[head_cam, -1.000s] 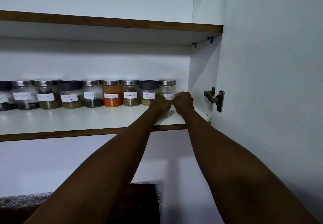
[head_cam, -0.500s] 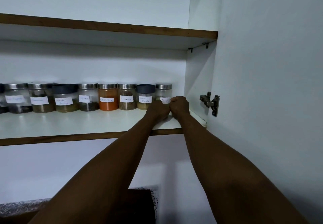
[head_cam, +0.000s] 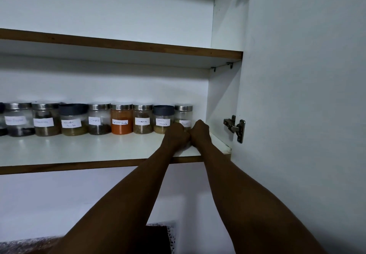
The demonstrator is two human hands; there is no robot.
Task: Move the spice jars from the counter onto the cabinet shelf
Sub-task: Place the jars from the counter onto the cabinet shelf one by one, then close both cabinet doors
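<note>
Several labelled spice jars stand in a row at the back of the white cabinet shelf (head_cam: 79, 148), among them an orange red chilli jar (head_cam: 121, 122) and a dark-lidded garam masala jar (head_cam: 163, 118). The fennel jar (head_cam: 183, 113), with a steel lid, stands upright at the right end of the row. My left hand (head_cam: 176, 133) and my right hand (head_cam: 200, 131) are both curled against its lower part, knuckles touching each other. Their fingers are hidden.
The open cabinet door (head_cam: 297, 115) stands close on the right, its hinge (head_cam: 235, 127) just beside my right hand. The cabinet side wall is right of the fennel jar. An upper shelf (head_cam: 118, 44) runs overhead. A speckled counter (head_cam: 19, 245) shows at the bottom.
My hands have drawn together at the fennel jar and now touch each other. The view has tilted up a little. The jars in the row have not moved.
</note>
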